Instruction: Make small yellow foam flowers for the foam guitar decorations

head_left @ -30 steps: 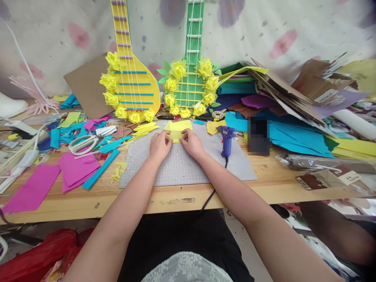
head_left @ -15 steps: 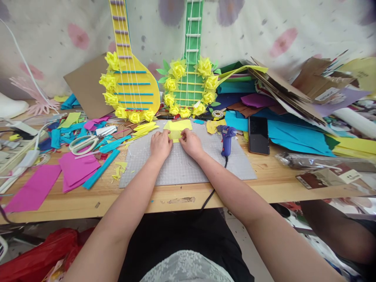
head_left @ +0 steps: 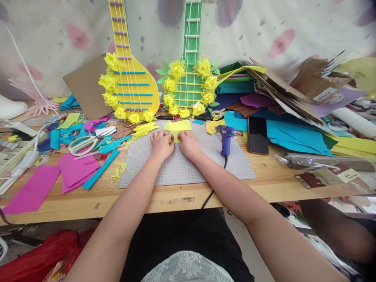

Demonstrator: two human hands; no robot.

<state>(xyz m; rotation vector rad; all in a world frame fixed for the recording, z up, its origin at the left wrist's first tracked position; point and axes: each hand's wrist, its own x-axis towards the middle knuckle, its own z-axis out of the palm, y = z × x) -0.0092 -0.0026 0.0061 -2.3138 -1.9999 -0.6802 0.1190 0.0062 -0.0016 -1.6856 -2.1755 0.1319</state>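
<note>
My left hand (head_left: pixel 162 145) and right hand (head_left: pixel 189 144) both pinch a small yellow paper piece (head_left: pixel 176 136) over the grey gridded cutting mat (head_left: pixel 182 170). Yellow paper roses (head_left: pixel 203 67) already edge the green stringed instrument (head_left: pixel 189 90); this piece looks unfinished.

Beyond the fingers (head_left: pixel 182 135): pale wall covering (head_left: pixel 249 23) with a pink and purple floral print. Beneath the fingers: light wooden bench (head_left: pixel 169 194), surface worn near its front edge. Floor (head_left: pixel 239 235): pale, visible below, right of the fingers. Lighting even.
</note>
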